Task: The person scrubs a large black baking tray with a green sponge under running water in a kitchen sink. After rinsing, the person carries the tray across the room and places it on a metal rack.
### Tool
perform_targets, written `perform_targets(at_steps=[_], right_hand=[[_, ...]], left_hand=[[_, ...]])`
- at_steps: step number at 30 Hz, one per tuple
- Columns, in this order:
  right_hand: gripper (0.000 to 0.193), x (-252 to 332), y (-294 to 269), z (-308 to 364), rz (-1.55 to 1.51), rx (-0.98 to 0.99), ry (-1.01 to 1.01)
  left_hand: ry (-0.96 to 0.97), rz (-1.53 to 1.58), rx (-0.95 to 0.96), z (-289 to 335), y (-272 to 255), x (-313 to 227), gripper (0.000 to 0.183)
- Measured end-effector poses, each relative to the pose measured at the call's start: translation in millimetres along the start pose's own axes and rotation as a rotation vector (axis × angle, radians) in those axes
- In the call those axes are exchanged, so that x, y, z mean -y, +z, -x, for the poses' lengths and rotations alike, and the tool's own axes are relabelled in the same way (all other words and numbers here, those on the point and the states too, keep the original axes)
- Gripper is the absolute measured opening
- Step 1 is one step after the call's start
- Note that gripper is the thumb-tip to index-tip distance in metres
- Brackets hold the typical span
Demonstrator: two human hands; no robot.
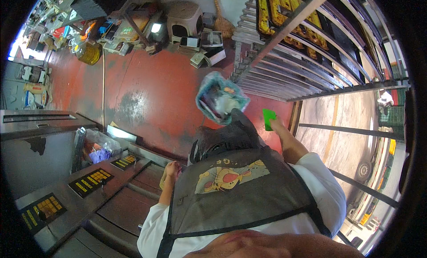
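My right hand (277, 125) reaches out on the right, its fingers closed on a flat, bright green piece (268, 119) that looks like a plastic scraper. On the left my left hand (171, 170) is closed beside the dark metal cabinet. Something pinkish and yellowish shows at its edge, too small to make out. I wear a dark apron (249, 204) with a cartoon print. Past its lower edge, between my hands, a teal-lined container (241, 100) sits with whitish and orange pieces inside.
At the left stands a dark metal oven-like cabinet with black control panels (91, 182). A slatted metal rack (284, 75) holds trays of yellow-brown food (291, 17) at upper right. Farther off are a stool (184, 20), a broom (221, 24) and boxes (215, 56). A street lies beyond the right-hand bars.
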State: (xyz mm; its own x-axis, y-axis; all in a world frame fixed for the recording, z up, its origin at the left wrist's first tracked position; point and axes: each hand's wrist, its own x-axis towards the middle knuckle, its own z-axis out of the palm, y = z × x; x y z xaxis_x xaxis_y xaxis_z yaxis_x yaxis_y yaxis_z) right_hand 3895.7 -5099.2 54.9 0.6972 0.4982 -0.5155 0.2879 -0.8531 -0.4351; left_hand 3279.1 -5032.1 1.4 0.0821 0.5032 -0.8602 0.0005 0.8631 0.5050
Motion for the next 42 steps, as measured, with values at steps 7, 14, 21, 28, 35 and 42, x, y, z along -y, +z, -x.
perform_targets(at_steps=[7,14,21,28,35,42], right_hand=[[0.044,15.5,29.3,-38.6,0.021,0.054,-0.145],[0.039,-77.2,93.8,-130.9,-0.289,0.528,0.103],[0.024,71.1,166.7,-227.0,-0.148,0.565,-0.106],[0.029,415.5,212.0,-269.9,-0.036,0.414,-0.343],[0.030,570.1,227.4,-292.6,-0.025,0.561,-0.449],[0.035,557.0,220.6,-306.8,0.314,0.481,-0.253]], left_hand=[[0.071,-0.095,0.027,-32.7,-42.4,38.6,0.020],[-0.033,0.199,-0.077,-36.2,-41.3,-16.7,0.024],[0.023,0.210,-0.238,-17.8,-30.2,-31.3,0.018],[0.175,-0.301,-0.370,-37.4,-34.3,-32.0,0.016],[0.084,0.417,-0.368,-68.6,23.4,-199.4,0.013],[0.123,0.781,-0.285,-126.8,-0.2,-148.5,0.013]])
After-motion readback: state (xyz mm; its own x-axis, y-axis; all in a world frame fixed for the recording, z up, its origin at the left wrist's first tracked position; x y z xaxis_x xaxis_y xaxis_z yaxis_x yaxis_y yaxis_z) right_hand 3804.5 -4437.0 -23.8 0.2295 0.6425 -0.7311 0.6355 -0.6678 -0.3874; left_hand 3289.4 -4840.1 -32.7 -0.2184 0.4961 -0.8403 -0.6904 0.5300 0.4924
